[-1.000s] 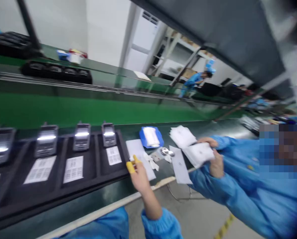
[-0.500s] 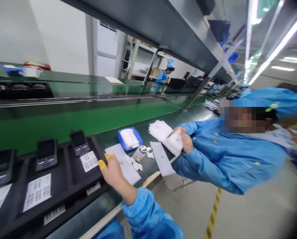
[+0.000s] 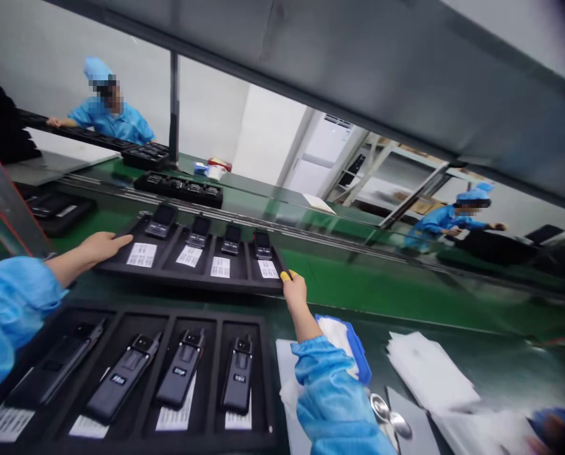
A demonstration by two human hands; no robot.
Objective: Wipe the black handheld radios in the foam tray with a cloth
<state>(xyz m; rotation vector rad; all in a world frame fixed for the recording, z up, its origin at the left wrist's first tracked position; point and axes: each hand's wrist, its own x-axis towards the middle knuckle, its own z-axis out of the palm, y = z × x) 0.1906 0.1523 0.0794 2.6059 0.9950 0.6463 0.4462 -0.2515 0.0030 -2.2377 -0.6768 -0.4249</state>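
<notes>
A black foam tray [image 3: 206, 283] holds several keypad handsets [image 3: 200, 232], screens up, each with a white label sheet [image 3: 189, 255] in its compartment. My left hand [image 3: 101, 246] grips the tray's left end, thumb stretched along the edge. At the right end my right hand [image 3: 295, 292] is closed on the corner, with yellow covers on two fingertips. Nearer to me, a second black tray [image 3: 143, 436] carries handsets [image 3: 181, 373] lying back side up over label sheets.
Right of my forearm are a blue box [image 3: 358, 351] with white cloths, round metal lids [image 3: 381, 407] and white sheets [image 3: 429, 370]. A co-worker's blurred hand [image 3: 550, 436] is at lower right. Behind runs a green conveyor [image 3: 339, 268]; a grey shelf [image 3: 334, 76] hangs overhead.
My view has swung left, bringing my left hand in sight. The tray of screen-up handsets is now farther from me, over the conveyor's near side, and the tray of back-up handsets shows in front.
</notes>
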